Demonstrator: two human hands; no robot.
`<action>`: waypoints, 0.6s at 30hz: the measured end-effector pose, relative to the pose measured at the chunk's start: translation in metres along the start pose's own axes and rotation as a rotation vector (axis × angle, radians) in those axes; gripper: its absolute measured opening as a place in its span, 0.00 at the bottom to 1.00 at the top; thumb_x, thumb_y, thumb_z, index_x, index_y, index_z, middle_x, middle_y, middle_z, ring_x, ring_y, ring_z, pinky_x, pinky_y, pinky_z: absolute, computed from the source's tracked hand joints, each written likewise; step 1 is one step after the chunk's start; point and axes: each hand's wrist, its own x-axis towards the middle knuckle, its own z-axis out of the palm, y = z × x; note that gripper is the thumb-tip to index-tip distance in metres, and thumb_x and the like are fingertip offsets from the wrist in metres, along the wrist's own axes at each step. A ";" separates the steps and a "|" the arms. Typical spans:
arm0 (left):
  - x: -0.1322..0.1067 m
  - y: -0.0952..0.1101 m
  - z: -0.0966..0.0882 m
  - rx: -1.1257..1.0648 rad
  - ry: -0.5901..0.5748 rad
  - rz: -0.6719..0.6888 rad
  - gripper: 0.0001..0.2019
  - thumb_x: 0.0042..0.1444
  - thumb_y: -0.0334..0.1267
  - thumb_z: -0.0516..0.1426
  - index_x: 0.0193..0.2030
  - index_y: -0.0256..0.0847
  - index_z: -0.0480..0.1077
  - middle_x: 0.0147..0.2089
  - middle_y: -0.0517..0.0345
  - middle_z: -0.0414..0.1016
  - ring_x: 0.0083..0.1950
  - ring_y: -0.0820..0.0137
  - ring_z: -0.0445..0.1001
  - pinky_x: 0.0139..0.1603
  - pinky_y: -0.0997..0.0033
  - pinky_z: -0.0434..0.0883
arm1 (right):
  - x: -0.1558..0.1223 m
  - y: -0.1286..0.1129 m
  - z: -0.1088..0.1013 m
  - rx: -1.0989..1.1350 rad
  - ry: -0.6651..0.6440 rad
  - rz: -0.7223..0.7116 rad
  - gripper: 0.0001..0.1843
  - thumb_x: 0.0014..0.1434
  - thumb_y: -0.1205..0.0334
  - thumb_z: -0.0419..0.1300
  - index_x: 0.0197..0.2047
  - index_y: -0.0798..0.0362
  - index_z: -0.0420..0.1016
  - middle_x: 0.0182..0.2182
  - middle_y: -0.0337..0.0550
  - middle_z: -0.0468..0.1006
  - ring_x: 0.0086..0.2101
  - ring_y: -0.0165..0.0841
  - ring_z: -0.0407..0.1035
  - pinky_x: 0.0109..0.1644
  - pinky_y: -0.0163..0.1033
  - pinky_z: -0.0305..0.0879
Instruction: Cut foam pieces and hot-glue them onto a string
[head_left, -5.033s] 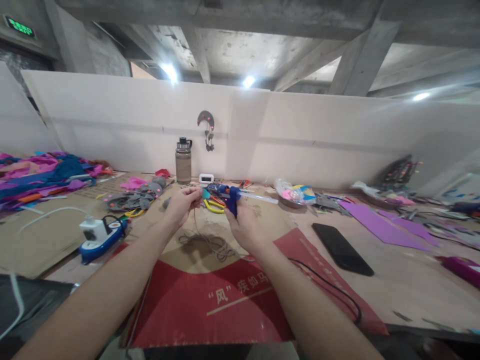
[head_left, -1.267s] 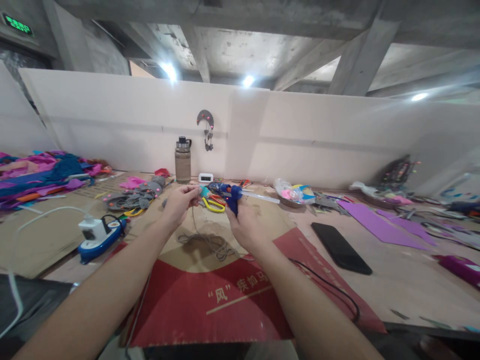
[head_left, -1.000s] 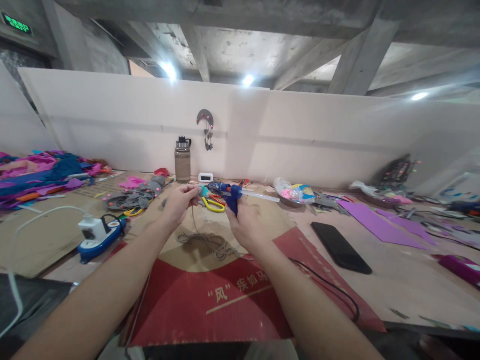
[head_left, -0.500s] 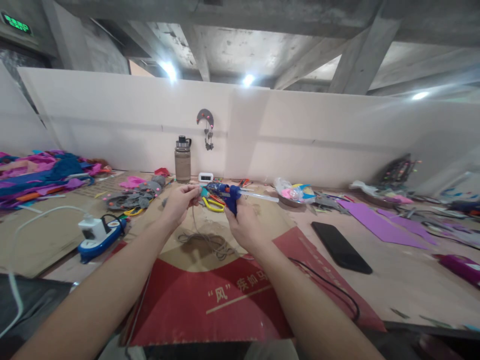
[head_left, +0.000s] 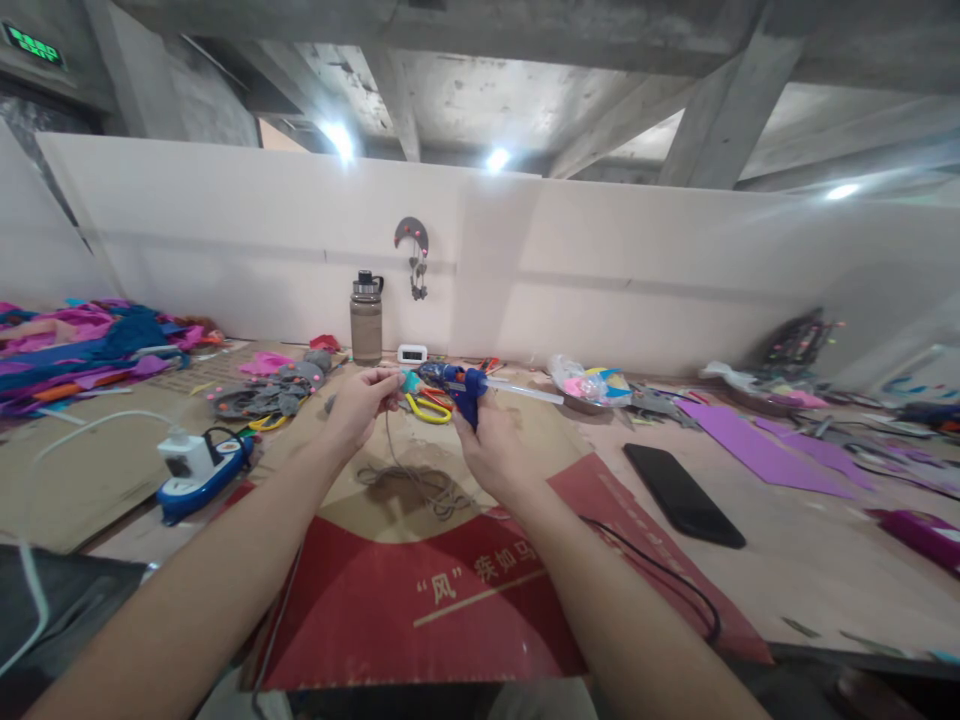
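My right hand (head_left: 491, 445) is wrapped round the handle of a blue hot glue gun (head_left: 466, 385), whose nozzle points left. A clear glue stick (head_left: 529, 392) sticks out of its back end. My left hand (head_left: 365, 405) pinches a small teal piece (head_left: 409, 381) just left of the nozzle; its material is too small to make out. A thin grey cord (head_left: 390, 440) hangs down from near the left fingers to a loose coil (head_left: 427, 490) on the cardboard. Yellow-handled scissors (head_left: 429, 410) lie behind and below the glue gun.
A red and brown cardboard sheet (head_left: 420, 640) covers the table in front of me. A black phone (head_left: 682, 495) lies to the right, a blue-and-white power strip (head_left: 206, 480) to the left. Farther back stand a bottle (head_left: 366, 320) and a bowl of scraps (head_left: 589, 385). Purple sheets (head_left: 757, 445) lie at right.
The glue gun in my right hand has moved slightly to the right, away from my left fingers. More of the teal piece shows now. My left hand stays about where it was.
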 end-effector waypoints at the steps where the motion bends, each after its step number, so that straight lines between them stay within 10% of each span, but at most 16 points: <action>1: 0.000 0.000 0.000 -0.004 -0.002 -0.002 0.14 0.38 0.43 0.65 0.26 0.35 0.71 0.21 0.60 0.67 0.22 0.78 0.62 0.22 0.76 0.58 | 0.000 0.000 0.000 0.004 0.002 -0.005 0.19 0.59 0.62 0.49 0.53 0.56 0.60 0.42 0.54 0.73 0.40 0.41 0.69 0.43 0.45 0.64; 18: 0.003 -0.003 -0.003 -0.020 -0.004 -0.020 0.15 0.38 0.44 0.65 0.27 0.34 0.71 0.23 0.60 0.68 0.23 0.79 0.64 0.22 0.79 0.59 | 0.001 0.001 0.001 0.006 0.028 -0.025 0.19 0.58 0.61 0.49 0.53 0.56 0.61 0.42 0.54 0.74 0.39 0.42 0.69 0.43 0.45 0.64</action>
